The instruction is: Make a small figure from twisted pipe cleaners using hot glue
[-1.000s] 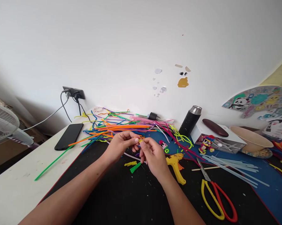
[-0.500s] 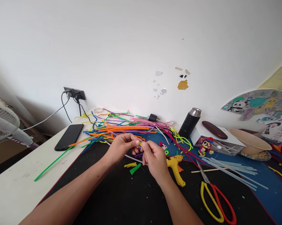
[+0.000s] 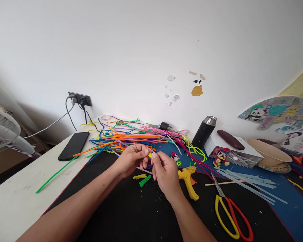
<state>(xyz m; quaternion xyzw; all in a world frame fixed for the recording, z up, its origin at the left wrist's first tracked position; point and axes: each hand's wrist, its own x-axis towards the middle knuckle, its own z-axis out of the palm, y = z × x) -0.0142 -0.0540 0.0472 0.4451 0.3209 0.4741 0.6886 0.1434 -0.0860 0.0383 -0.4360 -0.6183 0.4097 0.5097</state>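
Observation:
Between the fingertips of both hands is a small yellow piece [image 3: 150, 155], mostly covered, perhaps a bit of pipe cleaner. My left hand [image 3: 133, 159] pinches it from the left with thumb and forefinger. My right hand [image 3: 165, 168] pinches it from the other side, thumb on top. Below the hands, short yellow pieces [image 3: 139, 176] and a green bundle [image 3: 144, 181] lie on the black mat [image 3: 131, 215]. A yellow glue gun [image 3: 189, 183] rests just right of my right hand. Behind the hands spreads a pile of coloured pipe cleaners [image 3: 133, 137].
Scissors [image 3: 220, 191] with yellow and red handles lie at the right, near clear glue sticks [image 3: 252, 183]. A small figure [image 3: 220, 158], a black thermos [image 3: 204, 131], a white box [image 3: 238, 151] and a bowl [image 3: 268, 151] stand behind. At left are a phone [image 3: 74, 146] and a fan [image 3: 5, 127].
Both hands stay nearly in place, still pinching together. Slightly more of the yellow piece shows between the fingertips. The view has shifted a little.

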